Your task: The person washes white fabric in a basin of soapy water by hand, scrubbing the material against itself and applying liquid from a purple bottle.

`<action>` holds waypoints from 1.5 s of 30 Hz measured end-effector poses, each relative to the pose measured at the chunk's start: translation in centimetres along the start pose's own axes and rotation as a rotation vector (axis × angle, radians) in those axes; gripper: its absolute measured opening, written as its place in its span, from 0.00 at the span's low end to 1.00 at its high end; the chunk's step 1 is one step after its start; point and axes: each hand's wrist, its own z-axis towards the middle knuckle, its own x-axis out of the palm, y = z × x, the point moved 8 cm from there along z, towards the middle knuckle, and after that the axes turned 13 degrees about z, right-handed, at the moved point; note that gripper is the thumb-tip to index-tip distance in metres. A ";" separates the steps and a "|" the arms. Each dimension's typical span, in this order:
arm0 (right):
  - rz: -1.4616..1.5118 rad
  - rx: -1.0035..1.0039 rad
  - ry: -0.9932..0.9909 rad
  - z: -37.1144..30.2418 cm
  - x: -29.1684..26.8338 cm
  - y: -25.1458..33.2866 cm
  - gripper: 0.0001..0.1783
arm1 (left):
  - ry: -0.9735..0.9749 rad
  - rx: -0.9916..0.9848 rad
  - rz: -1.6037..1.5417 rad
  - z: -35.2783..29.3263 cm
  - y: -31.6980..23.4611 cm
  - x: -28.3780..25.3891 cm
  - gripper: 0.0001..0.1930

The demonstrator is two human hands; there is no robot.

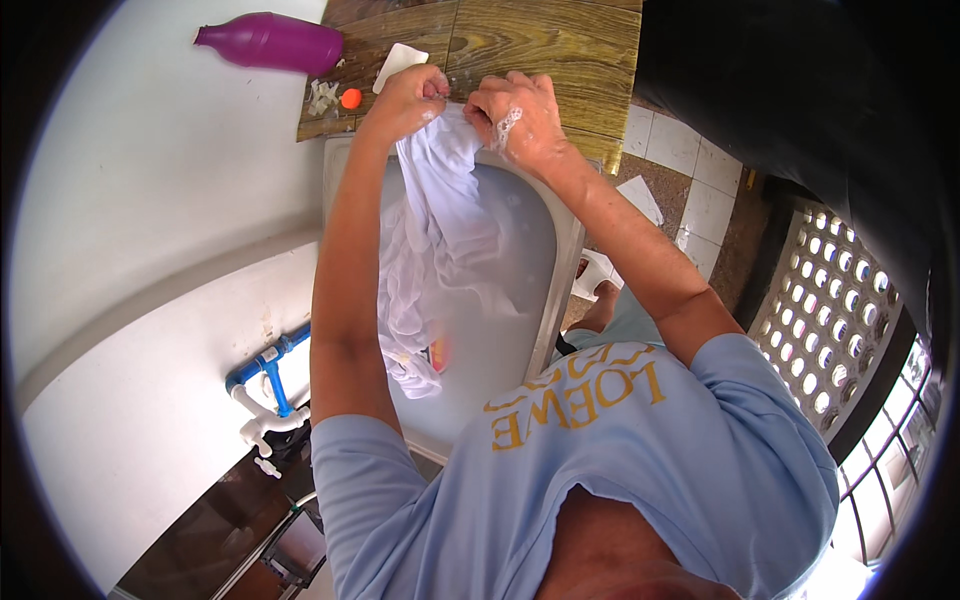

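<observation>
A wet white cloth is pinched between my two hands at the far end of the basin. My left hand has its fingers closed on the cloth's top edge. Close beside it, my right hand grips the same edge, with soap suds on its back. From there the fabric hangs down into cloudy water, where more of it lies bunched along the basin's left side. A small red and yellow patch shows by the cloth's near end; I cannot tell what it is.
Beyond the basin is a wood-patterned surface. On it are a white bar-shaped piece, an orange cap and pale scraps. A purple bottle lies at the left. Blue piping and a white tap are on the left wall.
</observation>
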 end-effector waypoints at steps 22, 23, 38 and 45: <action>0.289 -0.395 0.119 0.7 1.1 5.6 0.07 | -0.314 -0.251 -0.075 -15.1 -1.1 -4.1 0.10; 0.527 -0.295 0.242 1.2 2.2 6.0 0.07 | -0.368 -0.265 -0.211 -16.8 -0.6 -4.1 0.09; 0.071 -0.256 0.742 -2.5 20.2 8.9 0.12 | -0.971 -0.790 -0.162 -26.6 8.8 9.8 0.11; -0.186 -0.369 0.754 -3.4 24.0 6.1 0.14 | -1.085 -0.693 0.069 -25.6 10.4 16.1 0.16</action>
